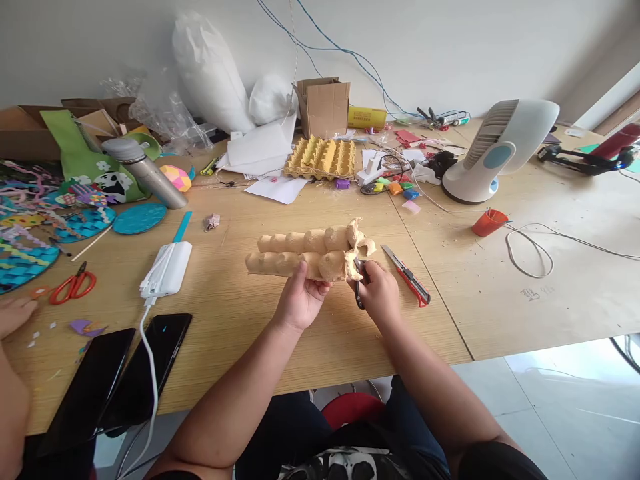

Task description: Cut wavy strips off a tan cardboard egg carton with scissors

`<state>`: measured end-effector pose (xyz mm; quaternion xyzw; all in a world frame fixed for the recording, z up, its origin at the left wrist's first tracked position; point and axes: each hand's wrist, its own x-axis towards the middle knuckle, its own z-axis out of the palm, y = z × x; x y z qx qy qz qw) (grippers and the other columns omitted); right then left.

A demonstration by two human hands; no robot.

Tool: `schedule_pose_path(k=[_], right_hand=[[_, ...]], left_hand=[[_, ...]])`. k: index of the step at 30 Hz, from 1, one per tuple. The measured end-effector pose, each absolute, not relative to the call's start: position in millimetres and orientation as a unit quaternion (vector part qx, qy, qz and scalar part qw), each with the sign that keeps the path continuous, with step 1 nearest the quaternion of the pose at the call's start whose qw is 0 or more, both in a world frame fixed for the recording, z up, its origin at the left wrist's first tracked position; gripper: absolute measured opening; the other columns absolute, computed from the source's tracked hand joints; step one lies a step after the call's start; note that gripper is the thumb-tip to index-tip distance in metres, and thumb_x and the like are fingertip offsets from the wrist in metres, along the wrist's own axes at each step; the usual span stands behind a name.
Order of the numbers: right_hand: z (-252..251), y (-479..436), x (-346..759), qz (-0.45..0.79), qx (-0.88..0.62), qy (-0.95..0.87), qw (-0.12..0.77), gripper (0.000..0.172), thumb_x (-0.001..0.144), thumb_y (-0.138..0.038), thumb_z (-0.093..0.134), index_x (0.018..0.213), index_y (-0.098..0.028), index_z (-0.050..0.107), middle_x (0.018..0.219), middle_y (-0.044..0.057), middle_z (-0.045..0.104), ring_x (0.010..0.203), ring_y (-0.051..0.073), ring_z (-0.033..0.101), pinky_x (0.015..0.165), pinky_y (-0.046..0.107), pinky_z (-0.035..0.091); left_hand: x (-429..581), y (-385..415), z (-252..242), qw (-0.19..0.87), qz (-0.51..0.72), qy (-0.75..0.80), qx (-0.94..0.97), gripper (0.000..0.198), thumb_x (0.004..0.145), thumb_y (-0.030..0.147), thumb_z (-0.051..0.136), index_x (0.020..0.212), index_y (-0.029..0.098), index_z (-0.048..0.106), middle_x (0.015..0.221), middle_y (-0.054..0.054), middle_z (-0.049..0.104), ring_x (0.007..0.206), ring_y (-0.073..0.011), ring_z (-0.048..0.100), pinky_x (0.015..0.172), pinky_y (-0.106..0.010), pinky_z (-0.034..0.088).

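My left hand [300, 298] grips a strip of yellow-brown egg carton [300, 252] from below, holding it above the wooden table [240, 333]. My right hand [379, 291] is closed round black-handled scissors [359, 288], whose blades sit at the carton's torn right end. Both hands are close together at the table's middle.
A red utility knife [407, 275] lies just right of my hands. A white power bank [167, 269], two dark phones [120, 380] and red scissors [73, 285] lie to the left. A whole egg tray [321, 159], a white fan [495, 150] and an orange cup [489, 222] stand farther back. Another person's hand [15, 313] rests at far left.
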<state>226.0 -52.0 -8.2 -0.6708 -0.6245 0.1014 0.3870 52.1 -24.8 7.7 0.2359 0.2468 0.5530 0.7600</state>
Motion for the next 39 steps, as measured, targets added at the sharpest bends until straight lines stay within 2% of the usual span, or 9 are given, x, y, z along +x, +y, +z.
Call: schedule_pose_path(k=[5, 10, 21, 36, 39], right_hand=[[-9.5, -51.7, 226.9, 0.149, -0.647, -0.627, 0.408, 0.037, 0.082, -0.046, 0.062, 0.066, -0.024, 0.037, 0.069, 0.0, 0.053, 0.06, 0.014, 0.044, 0.056, 0.027, 0.028], [-11.1, -52.3, 223.5, 0.206, -0.619, -0.612, 0.447, 0.04, 0.079, -0.052, 0.066, 0.065, -0.024, 0.042, 0.066, -0.001, 0.05, 0.061, 0.015, 0.044, 0.054, 0.026, 0.03], [-7.3, -54.3, 219.1, 0.267, -0.599, -0.601, 0.457, 0.042, 0.081, -0.057, 0.062, 0.065, -0.023, 0.041, 0.061, -0.004, 0.043, 0.059, 0.013, 0.04, 0.056, 0.026, 0.031], [-6.5, -58.6, 217.7, 0.248, -0.6, -0.598, 0.47, 0.048, 0.082, -0.059, 0.063, 0.061, -0.023, 0.04, 0.058, -0.004, 0.043, 0.057, 0.013, 0.04, 0.055, 0.026, 0.03], [-5.8, -54.5, 221.2, 0.232, -0.606, -0.601, 0.467, 0.048, 0.081, -0.061, 0.063, 0.062, -0.023, 0.042, 0.059, -0.002, 0.046, 0.058, 0.014, 0.042, 0.055, 0.027, 0.031]], left_hand=[[53.3, -26.7, 1.8, 0.704, 0.596, 0.242, 0.302, 0.045, 0.069, 0.05, 0.087, 0.097, 0.017, 0.073, 0.087, -0.002, 0.077, 0.072, -0.0124, 0.071, 0.058, -0.018, 0.056], [52.9, -29.0, 0.0, 0.692, 0.607, 0.239, 0.31, 0.044, 0.066, 0.048, 0.089, 0.096, 0.019, 0.073, 0.089, -0.002, 0.077, 0.074, -0.015, 0.071, 0.061, -0.022, 0.057], [54.2, -31.1, -0.1, 0.72, 0.578, 0.229, 0.309, 0.047, 0.07, 0.052, 0.086, 0.101, 0.019, 0.073, 0.091, -0.004, 0.077, 0.078, -0.0146, 0.071, 0.063, -0.02, 0.056], [55.8, -31.6, 3.1, 0.761, 0.561, 0.21, 0.248, 0.045, 0.07, 0.053, 0.086, 0.099, 0.021, 0.073, 0.085, 0.0, 0.077, 0.069, -0.0109, 0.07, 0.056, -0.017, 0.055], [55.1, -29.8, 5.4, 0.771, 0.536, 0.226, 0.259, 0.054, 0.069, 0.062, 0.082, 0.101, 0.019, 0.073, 0.084, -0.004, 0.077, 0.07, -0.0133, 0.071, 0.057, -0.018, 0.055]])
